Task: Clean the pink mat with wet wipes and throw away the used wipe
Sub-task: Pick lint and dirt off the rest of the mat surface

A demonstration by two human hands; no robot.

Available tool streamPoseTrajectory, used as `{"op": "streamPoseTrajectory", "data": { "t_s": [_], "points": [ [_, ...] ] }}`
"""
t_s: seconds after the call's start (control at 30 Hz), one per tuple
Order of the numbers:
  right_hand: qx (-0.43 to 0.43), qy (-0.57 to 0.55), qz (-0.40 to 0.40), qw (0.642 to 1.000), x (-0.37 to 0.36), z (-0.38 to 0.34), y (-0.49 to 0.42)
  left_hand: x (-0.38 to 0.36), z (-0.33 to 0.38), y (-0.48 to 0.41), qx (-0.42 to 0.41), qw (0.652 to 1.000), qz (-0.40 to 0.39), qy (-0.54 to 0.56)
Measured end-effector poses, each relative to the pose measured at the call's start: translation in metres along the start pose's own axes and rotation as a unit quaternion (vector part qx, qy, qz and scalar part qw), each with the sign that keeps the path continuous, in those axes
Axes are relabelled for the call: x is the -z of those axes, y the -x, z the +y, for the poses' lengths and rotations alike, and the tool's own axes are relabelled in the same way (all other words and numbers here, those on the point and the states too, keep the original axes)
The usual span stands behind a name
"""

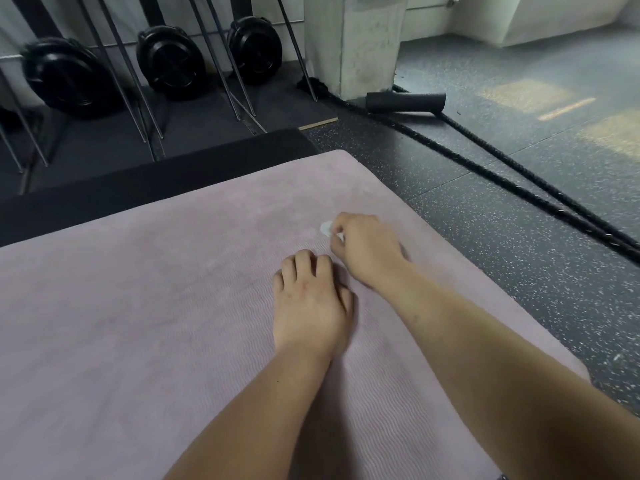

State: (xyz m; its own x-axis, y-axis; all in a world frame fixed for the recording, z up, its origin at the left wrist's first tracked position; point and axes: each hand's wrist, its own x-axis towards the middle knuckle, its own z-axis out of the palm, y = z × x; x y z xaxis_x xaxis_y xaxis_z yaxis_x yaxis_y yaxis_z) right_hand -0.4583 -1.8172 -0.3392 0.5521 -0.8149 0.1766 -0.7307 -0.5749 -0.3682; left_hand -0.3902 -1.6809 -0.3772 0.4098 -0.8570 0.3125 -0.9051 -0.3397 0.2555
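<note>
The pink mat (138, 306) lies flat on the floor and fills the lower left of the view. My right hand (367, 247) is down on the mat near its far right part, fingers curled round a small bunched white wet wipe (325, 228); only a bit of the wipe shows past the fingers. My left hand (311, 299) rests on the mat just behind and left of the right hand, fingers bent at the tips, holding nothing.
A black mat (156, 181) lies along the pink mat's far edge. Beyond it stand black weight plates (65, 77) and slanted metal bars. A concrete pillar (353, 43), a black foam roller (405, 102) and thick black ropes (519, 181) cross the speckled floor at right.
</note>
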Motion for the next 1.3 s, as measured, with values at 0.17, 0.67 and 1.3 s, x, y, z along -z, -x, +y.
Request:
{"op": "streamPoseTrajectory", "data": {
  "t_s": [0.17,0.67,1.3],
  "points": [
    [-0.061,0.089,0.068,0.992,-0.001,0.031,-0.012,-0.001,0.000,-0.001,0.000,1.000,-0.001,-0.001],
    [-0.254,0.029,0.186,0.949,0.003,0.074,-0.009,0.002,-0.016,-0.037,-0.018,1.000,-0.016,0.001],
    [-0.109,-0.041,0.056,0.992,-0.011,0.031,-0.045,-0.015,-0.042,-0.072,-0.003,1.000,-0.004,-0.019]
  ]
}}
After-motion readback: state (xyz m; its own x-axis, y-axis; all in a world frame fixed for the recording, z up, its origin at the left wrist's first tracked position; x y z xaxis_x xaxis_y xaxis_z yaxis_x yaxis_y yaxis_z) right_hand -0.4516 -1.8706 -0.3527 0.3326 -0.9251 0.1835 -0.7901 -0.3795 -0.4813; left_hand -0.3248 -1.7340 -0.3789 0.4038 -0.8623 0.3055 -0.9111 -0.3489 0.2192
